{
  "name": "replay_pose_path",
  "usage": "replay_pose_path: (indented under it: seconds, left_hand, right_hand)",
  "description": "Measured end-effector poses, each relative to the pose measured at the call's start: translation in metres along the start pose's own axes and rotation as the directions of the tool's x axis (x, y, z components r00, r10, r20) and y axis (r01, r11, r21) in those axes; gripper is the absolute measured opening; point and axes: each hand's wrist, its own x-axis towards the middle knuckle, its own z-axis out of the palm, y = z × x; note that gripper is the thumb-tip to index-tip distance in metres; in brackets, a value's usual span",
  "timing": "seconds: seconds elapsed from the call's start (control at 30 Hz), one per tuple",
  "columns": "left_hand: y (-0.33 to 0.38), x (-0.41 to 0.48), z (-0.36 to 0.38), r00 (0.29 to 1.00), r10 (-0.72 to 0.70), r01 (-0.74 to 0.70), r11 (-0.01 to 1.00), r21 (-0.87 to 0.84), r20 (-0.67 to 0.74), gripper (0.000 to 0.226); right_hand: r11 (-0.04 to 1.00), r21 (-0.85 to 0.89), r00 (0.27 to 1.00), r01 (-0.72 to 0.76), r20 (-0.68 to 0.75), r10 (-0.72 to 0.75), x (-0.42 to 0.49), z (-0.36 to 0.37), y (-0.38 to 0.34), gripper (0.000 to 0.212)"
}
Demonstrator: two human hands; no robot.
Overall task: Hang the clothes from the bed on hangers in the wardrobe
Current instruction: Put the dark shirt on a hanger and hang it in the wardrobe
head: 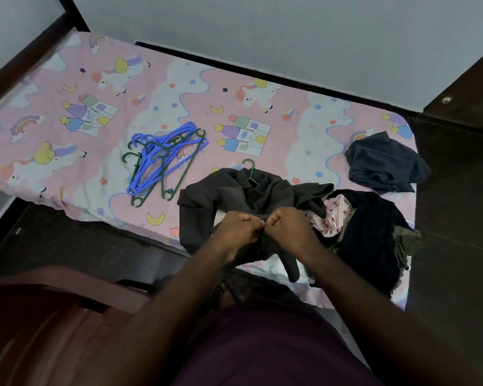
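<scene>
Grey shirt (229,190), frame centre, on green hanger (252,171); left hand (239,228) and right hand (289,224) both pinching its front; spare hangers (154,162) centre-left; clothes pile (374,227) lower right.

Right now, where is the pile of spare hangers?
In the head view, the pile of hangers lies on the bed, left of centre, just left of the dark grey shirt.

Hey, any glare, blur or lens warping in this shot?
Head view: soft, dim, even light, no glare; the wide-angle lens bows the edges of the bed; the left hand and right hand look slightly blurred where they pinch the dark grey shirt, whose folds lose detail.
</scene>
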Motion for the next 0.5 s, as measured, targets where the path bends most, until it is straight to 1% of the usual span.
replay_pose_path:
  seconds: [0.1,0.13,0.17,0.2,0.23,0.27,0.3,0.33,0.4,0.5]
  left_hand:
    - [-0.005,0.004,0.005,0.997,-0.053,0.045,0.986,-0.163,-0.047,0.012]
    - [-0.006,0.005,0.007,0.996,-0.062,0.048,0.979,-0.2,-0.064,0.012]
    - [-0.007,0.007,0.008,0.995,-0.066,0.047,0.973,-0.228,-0.075,0.012]
    - [-0.007,0.008,0.009,0.995,-0.066,0.044,0.969,-0.244,-0.081,0.013]
    - [-0.006,0.008,0.01,0.995,-0.063,0.04,0.966,-0.256,-0.082,0.014]
    - [-0.006,0.009,0.01,0.995,-0.058,0.036,0.965,-0.262,-0.08,0.015]
    - [-0.006,0.009,0.011,0.996,-0.051,0.03,0.966,-0.259,-0.075,0.016]
    - [-0.005,0.01,0.012,0.996,-0.042,0.023,0.968,-0.248,-0.072,0.017]
    - [-0.005,0.009,0.013,0.997,-0.027,0.009,0.973,-0.229,-0.074,0.018]
    - [-0.001,0.009,0.014,0.996,-0.024,0.004,0.974,-0.226,-0.086,0.017]
  right_hand:
    - [0.984,-0.131,0.993,0.12,0.003,-0.12,-0.002,0.0,0.001,0.01]
    - [0.979,-0.14,0.989,0.148,-0.003,-0.15,-0.003,0.002,0.003,0.009]
    - [0.982,-0.104,0.987,0.157,-0.024,-0.161,-0.004,0.004,0.005,0.009]
    - [0.99,-0.007,0.989,0.139,-0.053,-0.139,-0.005,0.005,0.006,0.008]
    - [0.987,0.127,0.993,0.098,-0.078,-0.089,-0.005,0.005,0.007,0.009]
    - [0.963,0.266,0.996,0.049,-0.084,-0.028,-0.006,0.005,0.006,0.01]
    - [0.929,0.369,0.997,0.005,-0.073,0.023,-0.006,0.005,0.006,0.012]
    - [0.91,0.415,0.996,-0.017,-0.07,0.05,-0.005,0.006,0.007,0.013]
    - [0.921,0.39,0.994,-0.005,-0.095,0.046,-0.002,0.011,0.01,0.015]
    - [0.957,0.283,0.99,0.055,-0.143,-0.014,-0.004,0.013,0.013,0.012]
